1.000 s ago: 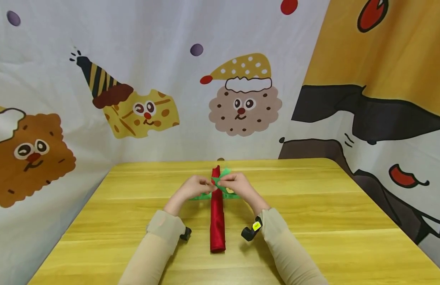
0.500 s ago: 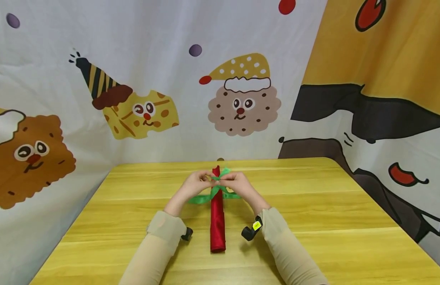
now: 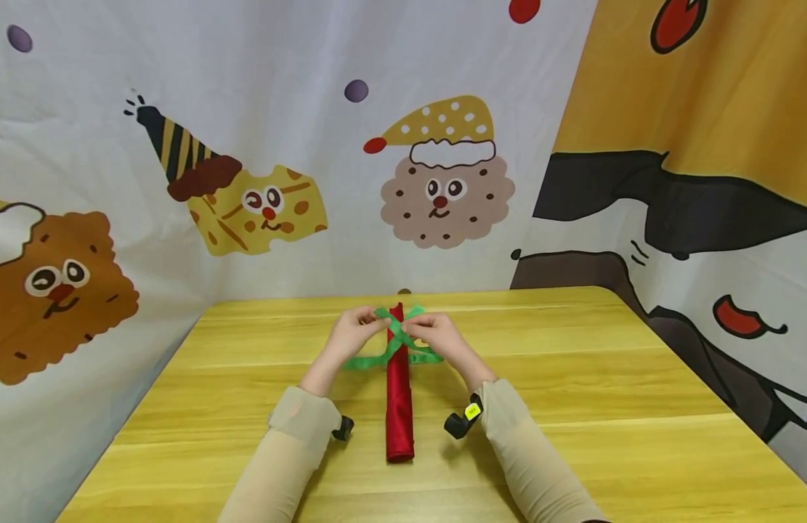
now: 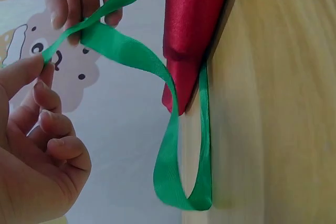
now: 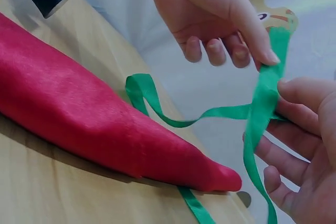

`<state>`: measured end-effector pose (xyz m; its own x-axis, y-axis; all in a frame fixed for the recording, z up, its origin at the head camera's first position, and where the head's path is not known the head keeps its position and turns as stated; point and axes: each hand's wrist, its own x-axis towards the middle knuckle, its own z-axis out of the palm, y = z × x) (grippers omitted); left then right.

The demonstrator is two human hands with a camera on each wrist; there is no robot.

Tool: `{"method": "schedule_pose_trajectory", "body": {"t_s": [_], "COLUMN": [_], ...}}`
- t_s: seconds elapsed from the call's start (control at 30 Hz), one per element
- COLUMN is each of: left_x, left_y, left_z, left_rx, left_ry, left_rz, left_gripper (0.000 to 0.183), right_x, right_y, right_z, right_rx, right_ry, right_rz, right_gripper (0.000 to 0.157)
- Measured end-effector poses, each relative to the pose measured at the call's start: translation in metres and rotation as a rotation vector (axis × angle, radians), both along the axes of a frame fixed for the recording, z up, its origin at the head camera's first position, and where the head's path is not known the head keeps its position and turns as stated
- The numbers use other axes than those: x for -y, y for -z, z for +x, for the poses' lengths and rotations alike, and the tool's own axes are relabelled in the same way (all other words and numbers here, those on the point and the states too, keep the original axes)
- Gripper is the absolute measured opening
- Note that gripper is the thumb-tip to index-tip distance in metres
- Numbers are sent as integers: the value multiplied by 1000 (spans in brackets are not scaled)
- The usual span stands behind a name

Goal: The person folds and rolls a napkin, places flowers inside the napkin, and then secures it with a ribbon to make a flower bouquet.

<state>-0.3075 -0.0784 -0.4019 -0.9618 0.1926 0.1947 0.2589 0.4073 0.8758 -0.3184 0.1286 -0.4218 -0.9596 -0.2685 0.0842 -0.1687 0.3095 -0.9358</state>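
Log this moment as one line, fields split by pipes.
left hand: pinches ribbon | right hand: pinches ribbon | ribbon: runs under roll, strands crossed above it | roll: lying on table

It's a curtained-off workspace; cartoon cloth (image 3: 354, 181) backs a wood-grain table (image 3: 553, 370).

Your ribbon (image 5: 257, 109) is plain bright green, your roll (image 3: 399, 407) solid red. Your sleeves (image 3: 298, 428) are plain beige; the camera (image 3: 455, 427) on your right wrist is black with a yellow label (image 3: 472, 411). Your desk (image 3: 181, 407) shows streaky yellow wood grain. Your curtain (image 3: 266, 87) has purple dots (image 3: 357, 91) on white, a dark-and-yellow striped hat (image 3: 174, 149) and a white-spotted mustard hat (image 3: 434, 132).
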Motion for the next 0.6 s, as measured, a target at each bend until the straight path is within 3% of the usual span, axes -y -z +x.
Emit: {"method": "schedule_pose_trajectory", "body": {"t_s": [0.17,0.37,0.6], "left_x": [6,17,40], "left_y": [-4,-13,-21], "left_z": [0,0,2], "left_rx": [1,-6,-51], "left_ry": [-83,-125,-173], "left_rz": [29,38,-35], "left_gripper": [23,23,24], "right_x": [-7,-21,-45], "right_y": [-5,-12,-19], "right_z": [0,-2,1], "right_rx": [-21,2,15], "right_ry": [-31,-25,-27], "right_rz": [-29,-38,17], "right_gripper": [34,35,39]}}
